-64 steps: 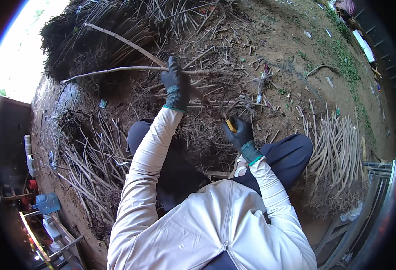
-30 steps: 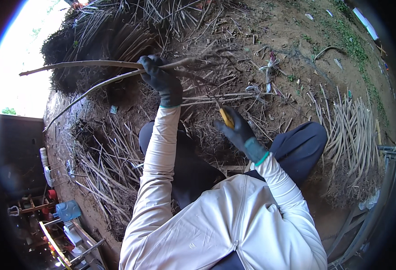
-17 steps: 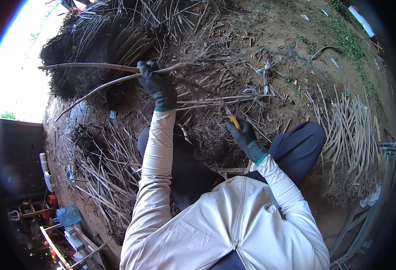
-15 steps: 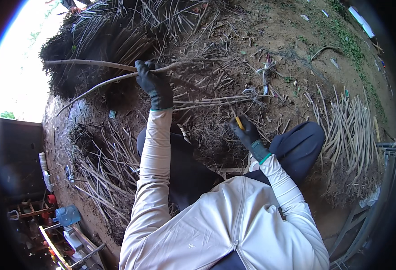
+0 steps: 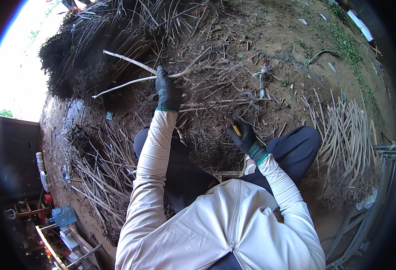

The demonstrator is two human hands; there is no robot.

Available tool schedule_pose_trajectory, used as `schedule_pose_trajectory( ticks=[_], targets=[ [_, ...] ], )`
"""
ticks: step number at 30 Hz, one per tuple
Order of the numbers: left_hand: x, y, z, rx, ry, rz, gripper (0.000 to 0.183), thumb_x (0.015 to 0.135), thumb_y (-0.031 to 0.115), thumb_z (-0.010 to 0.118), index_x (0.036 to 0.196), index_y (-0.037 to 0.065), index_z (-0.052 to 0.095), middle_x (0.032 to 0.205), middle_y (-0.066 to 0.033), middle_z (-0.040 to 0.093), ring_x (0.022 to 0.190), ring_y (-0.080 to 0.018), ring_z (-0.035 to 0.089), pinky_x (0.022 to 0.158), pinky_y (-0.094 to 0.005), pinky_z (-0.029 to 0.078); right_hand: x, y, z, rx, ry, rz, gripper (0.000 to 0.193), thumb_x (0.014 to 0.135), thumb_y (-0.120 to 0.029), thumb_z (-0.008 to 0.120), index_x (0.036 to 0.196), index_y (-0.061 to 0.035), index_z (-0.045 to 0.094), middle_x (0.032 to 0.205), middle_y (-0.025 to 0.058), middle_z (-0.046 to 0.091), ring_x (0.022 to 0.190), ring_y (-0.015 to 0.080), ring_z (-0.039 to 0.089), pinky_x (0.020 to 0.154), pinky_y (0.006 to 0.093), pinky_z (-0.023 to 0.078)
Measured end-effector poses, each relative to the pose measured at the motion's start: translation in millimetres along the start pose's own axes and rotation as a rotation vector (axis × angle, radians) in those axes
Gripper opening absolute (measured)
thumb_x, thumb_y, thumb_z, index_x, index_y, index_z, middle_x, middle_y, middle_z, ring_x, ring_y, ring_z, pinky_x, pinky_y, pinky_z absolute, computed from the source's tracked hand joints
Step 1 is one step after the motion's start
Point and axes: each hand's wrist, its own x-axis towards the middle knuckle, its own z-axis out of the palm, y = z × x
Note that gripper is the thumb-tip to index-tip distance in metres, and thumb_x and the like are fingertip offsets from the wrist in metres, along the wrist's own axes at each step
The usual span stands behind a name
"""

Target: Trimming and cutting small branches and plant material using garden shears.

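My left hand (image 5: pixel 167 89), in a dark glove, is closed around a forked rooted stem (image 5: pixel 132 82). Two pale branches of it reach left from the fist, and thin tangled roots spread out on the right. My right hand (image 5: pixel 243 135), also gloved, grips a yellow-handled knife (image 5: pixel 237 130), held low over the ground between my knees. Its narrow blade is hard to make out against the dark soil. Just ahead of that hand lie several cut stems (image 5: pixel 216 104) across loose root litter (image 5: pixel 211 139). The knife and the held stem are apart.
A large dark heap of bundled stems (image 5: pixel 94 54) stands far left. Loose rooted stems (image 5: pixel 101 175) lie to my left, and a pale bundle (image 5: pixel 346 135) lies at right. Metal framing (image 5: pixel 387 180) edges the right side; a blue water jug (image 5: pixel 64 216) sits lower left.
My left hand has moved right and slightly nearer with the forked stem, whose branch ends have come in from the far left. My right hand has shifted slightly left and nearer with the knife.
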Motion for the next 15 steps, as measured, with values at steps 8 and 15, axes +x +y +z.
schedule_pose_trajectory(
  ticks=[8, 15],
  targets=[
    [-33.2, 18.5, 23.2, -0.031, -0.037, 0.374, 0.041, 0.091, 0.049, 0.050, 0.073, 0.013, 0.041, 0.057, 0.0046, 0.039, 0.045, -0.0082, 0.038, 0.038, -0.0255, 0.031, 1.4, -5.7, 4.4, 0.375, 0.314, 0.617, 0.019, 0.087, -0.025, 0.061, 0.085, -0.0065, 0.060, 0.060, -0.0031, 0.048, 0.054, 0.0072, 0.046, 0.052, 0.0264, 0.039],
    [-52.9, 11.7, 29.0, -0.178, -0.354, 0.600, 0.035, 0.094, 0.042, 0.050, 0.076, 0.012, 0.043, 0.059, 0.0046, 0.040, 0.051, -0.0061, 0.037, 0.045, -0.0232, 0.029, 50.5, -48.6, 11.4, 0.398, 0.015, 0.446, 0.030, 0.087, -0.037, 0.059, 0.090, -0.0073, 0.059, 0.066, -0.0016, 0.051, 0.060, 0.0082, 0.049, 0.057, 0.0258, 0.040]
  ],
)
